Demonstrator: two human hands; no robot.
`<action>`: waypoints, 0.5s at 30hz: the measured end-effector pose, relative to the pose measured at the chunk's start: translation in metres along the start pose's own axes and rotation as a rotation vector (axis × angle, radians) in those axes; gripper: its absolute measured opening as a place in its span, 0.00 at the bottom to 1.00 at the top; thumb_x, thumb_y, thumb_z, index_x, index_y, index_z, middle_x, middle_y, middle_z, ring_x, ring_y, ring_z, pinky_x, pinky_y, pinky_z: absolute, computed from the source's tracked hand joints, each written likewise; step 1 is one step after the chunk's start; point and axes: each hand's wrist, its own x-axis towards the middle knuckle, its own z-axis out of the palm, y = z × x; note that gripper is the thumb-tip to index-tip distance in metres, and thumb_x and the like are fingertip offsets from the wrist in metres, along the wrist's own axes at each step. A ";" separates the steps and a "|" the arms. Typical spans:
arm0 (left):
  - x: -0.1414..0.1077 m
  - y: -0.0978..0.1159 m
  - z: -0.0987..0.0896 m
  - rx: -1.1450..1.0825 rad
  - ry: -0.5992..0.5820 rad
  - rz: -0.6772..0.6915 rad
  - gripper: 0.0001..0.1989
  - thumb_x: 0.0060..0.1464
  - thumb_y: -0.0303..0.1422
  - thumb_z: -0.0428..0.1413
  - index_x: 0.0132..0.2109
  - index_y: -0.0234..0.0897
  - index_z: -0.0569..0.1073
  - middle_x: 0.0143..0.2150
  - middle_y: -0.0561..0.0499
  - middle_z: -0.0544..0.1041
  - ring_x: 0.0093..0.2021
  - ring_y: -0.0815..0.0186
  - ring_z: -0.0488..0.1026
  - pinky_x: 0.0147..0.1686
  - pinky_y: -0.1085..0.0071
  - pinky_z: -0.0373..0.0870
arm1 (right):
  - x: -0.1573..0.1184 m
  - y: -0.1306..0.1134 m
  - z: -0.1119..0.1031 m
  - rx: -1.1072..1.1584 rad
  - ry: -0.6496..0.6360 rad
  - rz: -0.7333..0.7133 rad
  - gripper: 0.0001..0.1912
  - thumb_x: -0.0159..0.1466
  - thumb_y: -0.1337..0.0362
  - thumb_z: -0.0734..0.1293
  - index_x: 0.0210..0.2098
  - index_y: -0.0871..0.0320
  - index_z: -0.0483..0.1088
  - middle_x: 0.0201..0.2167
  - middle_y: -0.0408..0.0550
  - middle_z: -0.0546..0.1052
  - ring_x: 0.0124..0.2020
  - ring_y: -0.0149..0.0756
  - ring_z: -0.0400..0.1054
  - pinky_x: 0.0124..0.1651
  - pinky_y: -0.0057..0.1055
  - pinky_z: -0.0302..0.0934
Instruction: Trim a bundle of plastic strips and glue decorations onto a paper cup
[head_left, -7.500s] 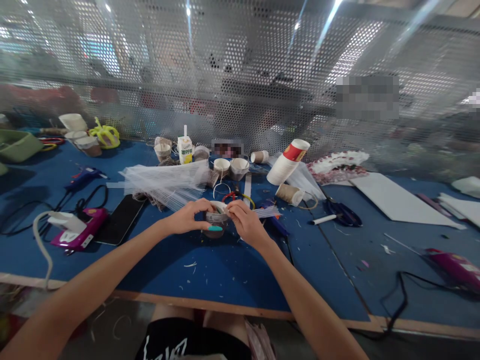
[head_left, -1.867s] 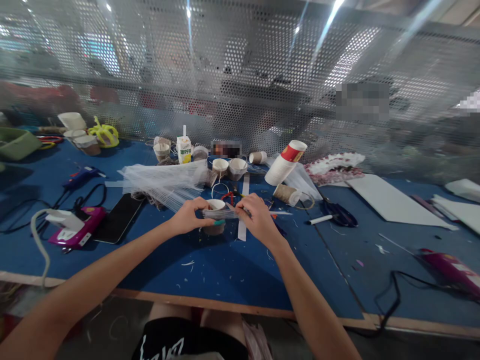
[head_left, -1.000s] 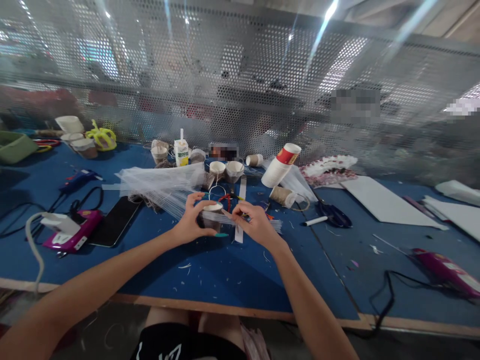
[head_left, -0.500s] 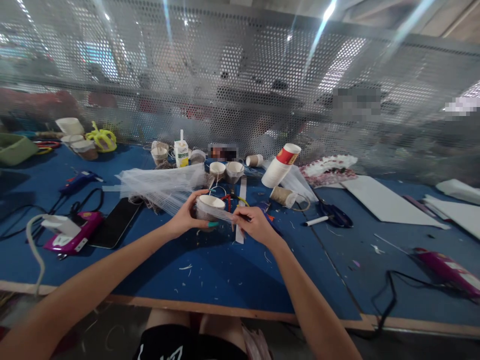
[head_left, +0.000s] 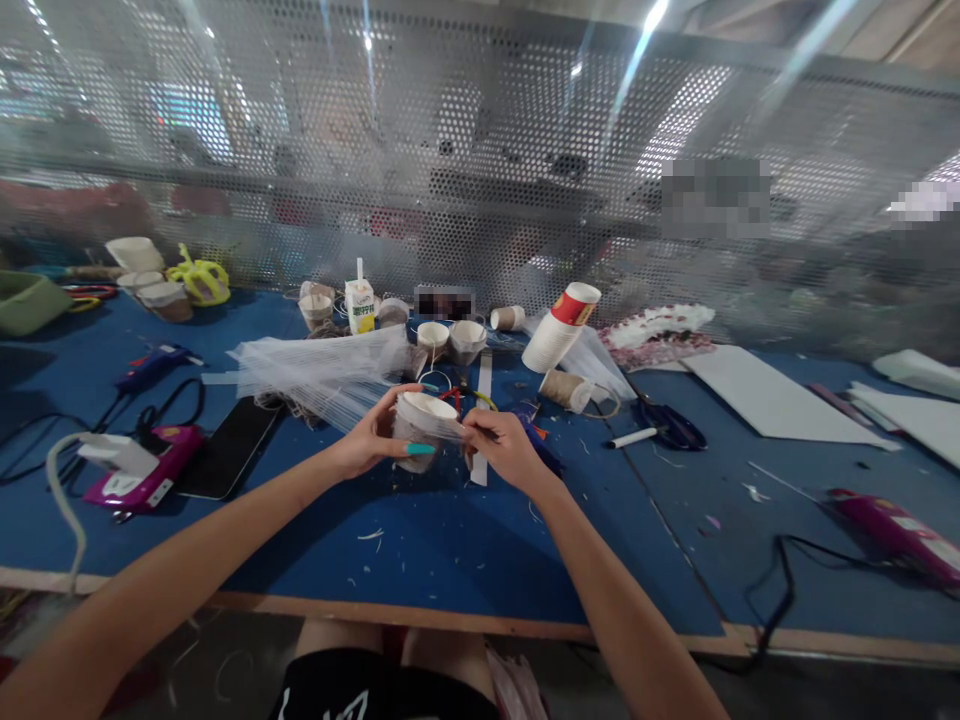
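Observation:
A white paper cup (head_left: 426,408) with sheer whitish mesh around its side is held above the blue table, slightly tilted. My left hand (head_left: 375,436) wraps round the cup from the left, its thumb with a turquoise nail across the front. At the cup's right side my right hand (head_left: 501,444) pinches the loose end of the mesh strip (head_left: 452,430). Behind my left hand lies a heap of sheer white mesh strips (head_left: 315,365). Past the cup stand small cups (head_left: 469,340), and a pale flat strip (head_left: 480,468) lies beneath my right hand.
On the left are a phone (head_left: 234,448), a magenta power strip (head_left: 146,470) and a blue glue gun (head_left: 156,364). To the right lie scissors (head_left: 675,425), a marker (head_left: 631,439), a twine spool (head_left: 564,390) and a magenta tool (head_left: 896,535). Stacked paper cups (head_left: 559,328) lean near the perforated screen (head_left: 525,150).
The cup has turned and tilted a little in my left hand, shifting slightly right. My right hand has come closer to the cup, and less of the mesh strip stretches between them.

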 end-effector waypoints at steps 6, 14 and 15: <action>-0.003 0.003 0.003 0.002 -0.053 -0.043 0.41 0.36 0.35 0.66 0.58 0.46 0.60 0.53 0.45 0.69 0.49 0.58 0.69 0.45 0.65 0.67 | -0.001 0.001 0.005 -0.088 0.073 -0.108 0.25 0.60 0.44 0.58 0.19 0.57 0.62 0.17 0.43 0.68 0.19 0.30 0.63 0.25 0.27 0.57; -0.005 -0.005 0.015 0.056 0.030 -0.029 0.52 0.28 0.27 0.68 0.61 0.49 0.53 0.54 0.47 0.68 0.50 0.58 0.68 0.45 0.67 0.68 | -0.001 0.004 0.015 -0.176 0.131 -0.215 0.25 0.61 0.45 0.58 0.19 0.57 0.61 0.17 0.43 0.68 0.21 0.30 0.61 0.28 0.28 0.56; -0.005 -0.005 0.016 0.048 0.051 -0.044 0.51 0.29 0.27 0.68 0.61 0.48 0.54 0.53 0.46 0.69 0.49 0.59 0.69 0.44 0.67 0.69 | -0.001 0.004 0.015 -0.178 0.124 -0.216 0.24 0.61 0.45 0.58 0.19 0.57 0.62 0.17 0.43 0.69 0.21 0.30 0.61 0.28 0.27 0.56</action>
